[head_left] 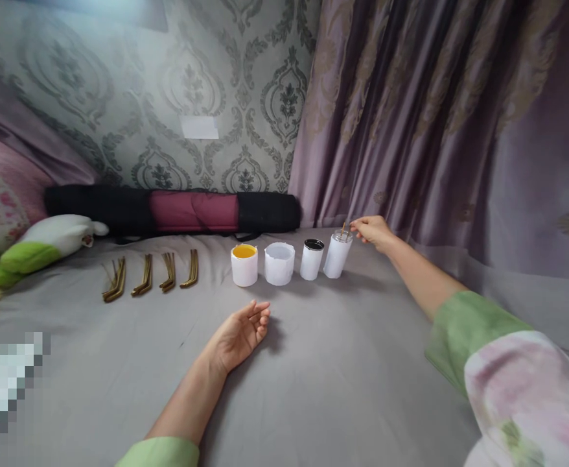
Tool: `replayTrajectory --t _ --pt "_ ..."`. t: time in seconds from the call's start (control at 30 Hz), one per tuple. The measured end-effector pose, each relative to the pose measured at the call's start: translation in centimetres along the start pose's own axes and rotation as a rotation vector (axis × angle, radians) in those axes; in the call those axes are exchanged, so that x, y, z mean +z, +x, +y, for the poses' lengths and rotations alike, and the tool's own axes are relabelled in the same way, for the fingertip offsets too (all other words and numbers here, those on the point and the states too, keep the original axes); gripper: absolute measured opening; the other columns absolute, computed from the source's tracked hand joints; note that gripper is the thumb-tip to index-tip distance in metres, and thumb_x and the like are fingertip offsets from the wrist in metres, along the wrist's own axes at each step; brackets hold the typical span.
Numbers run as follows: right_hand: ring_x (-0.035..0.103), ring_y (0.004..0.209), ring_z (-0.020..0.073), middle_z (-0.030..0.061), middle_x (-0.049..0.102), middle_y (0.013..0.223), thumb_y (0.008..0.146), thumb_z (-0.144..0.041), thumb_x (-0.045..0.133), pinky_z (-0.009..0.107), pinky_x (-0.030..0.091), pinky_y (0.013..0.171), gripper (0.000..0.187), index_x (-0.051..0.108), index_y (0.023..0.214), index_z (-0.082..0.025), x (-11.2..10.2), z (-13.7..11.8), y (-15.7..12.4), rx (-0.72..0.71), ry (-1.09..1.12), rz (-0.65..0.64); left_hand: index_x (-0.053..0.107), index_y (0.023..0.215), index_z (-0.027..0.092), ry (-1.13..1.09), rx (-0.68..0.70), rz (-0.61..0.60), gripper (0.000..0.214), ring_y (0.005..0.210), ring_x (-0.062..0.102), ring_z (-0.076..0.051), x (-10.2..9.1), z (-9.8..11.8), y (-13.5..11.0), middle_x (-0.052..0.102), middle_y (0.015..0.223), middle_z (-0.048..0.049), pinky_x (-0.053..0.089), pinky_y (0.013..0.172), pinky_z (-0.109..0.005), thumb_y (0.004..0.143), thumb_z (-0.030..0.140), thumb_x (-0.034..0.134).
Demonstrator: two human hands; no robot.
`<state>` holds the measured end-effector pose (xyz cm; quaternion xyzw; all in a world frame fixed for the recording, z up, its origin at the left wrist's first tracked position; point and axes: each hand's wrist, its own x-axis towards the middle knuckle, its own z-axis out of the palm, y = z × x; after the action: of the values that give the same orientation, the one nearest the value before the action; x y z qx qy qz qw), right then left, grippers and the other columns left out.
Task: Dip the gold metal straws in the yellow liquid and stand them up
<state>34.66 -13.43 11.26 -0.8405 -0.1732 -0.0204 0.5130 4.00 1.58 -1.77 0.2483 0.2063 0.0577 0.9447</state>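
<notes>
While my right hand (pixel 372 231) pinches thin stick (pixel 344 228) at rim of leaning clear cup (pixel 337 254), rightmost in row on bed (pixel 343 363), soft sheet may let it topple; left hand (pixel 240 334) lies open, empty.

Home bedroom, bedsheet (pixel 343 376), curtain (pixel 440 110), wallpaper (pixel 192 78)

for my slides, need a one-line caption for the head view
Right hand holds a straw at the rightmost cup of four; left hand rests open on the grey sheet.
</notes>
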Motion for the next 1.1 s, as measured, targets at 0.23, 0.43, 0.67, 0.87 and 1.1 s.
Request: replayTrajectory --t 0.23,0.43,0.67,0.87,1.1 --pt "0.043 0.037 0.0028 0.0044 0.061 0.065 0.075 -0.012 0.055 0.014 0.028 0.03 0.008 0.06 0.068 -0.01 -0.3 0.9 0.2 0.035 0.118 0.024 0.057 0.09 0.005 -0.008 0.0 0.001 0.018 0.06 0.053 -0.008 0.0 0.1 0.0 0.056 0.076 -0.0074 0.047 0.051 -0.018 0.079 0.018 0.052" --pt "0.043 0.038 0.0031 0.0017 0.058 0.06 0.077 -0.014 0.052 0.013 0.031 0.031 0.007 0.057 0.071 -0.012 -0.3 1.5 0.2 0.112 0.267 0.089 0.057 0.093 0.005 -0.031 -0.003 0.004 0.019 0.061 0.053 -0.009 -0.2 0.2 -0.1 0.056 0.077 -0.0073 0.046 0.05 -0.018 0.079 0.017 0.052" --pt "0.043 0.036 0.0041 -0.0001 0.054 0.056 0.085 -0.019 0.038 0.016 0.032 0.031 0.023 0.052 0.068 -0.013 0.1 1.6 -1.1 0.228 0.465 0.107 0.056 0.093 0.004 -0.019 0.003 -0.011 0.018 0.06 0.052 -0.008 -0.1 0.3 -0.4 0.056 0.076 -0.0073 0.047 0.053 -0.019 0.08 0.016 0.051" --pt "0.044 0.036 0.0053 -0.0014 0.05 0.052 0.086 -0.018 0.034 0.018 0.032 0.033 0.026 0.05 0.066 -0.014 0.0 1.7 -2.0 0.312 0.599 0.099 0.056 0.093 0.005 -0.016 -0.002 -0.022 0.018 0.06 0.052 -0.008 -0.1 0.3 -0.3 0.057 0.075 -0.0069 0.047 0.054 -0.019 0.081 0.016 0.05" --pt "0.042 0.037 0.0055 -0.0023 0.046 0.049 0.085 -0.019 0.031 0.017 0.031 0.034 0.026 0.047 0.065 -0.016 0.3 1.9 -3.9 0.359 0.689 0.046 0.057 0.088 0.006 -0.023 -0.007 -0.005 0.015 0.06 0.053 -0.008 0.1 0.3 -0.5 0.057 0.074 -0.0073 0.045 0.052 -0.018 0.081 0.017 0.048"
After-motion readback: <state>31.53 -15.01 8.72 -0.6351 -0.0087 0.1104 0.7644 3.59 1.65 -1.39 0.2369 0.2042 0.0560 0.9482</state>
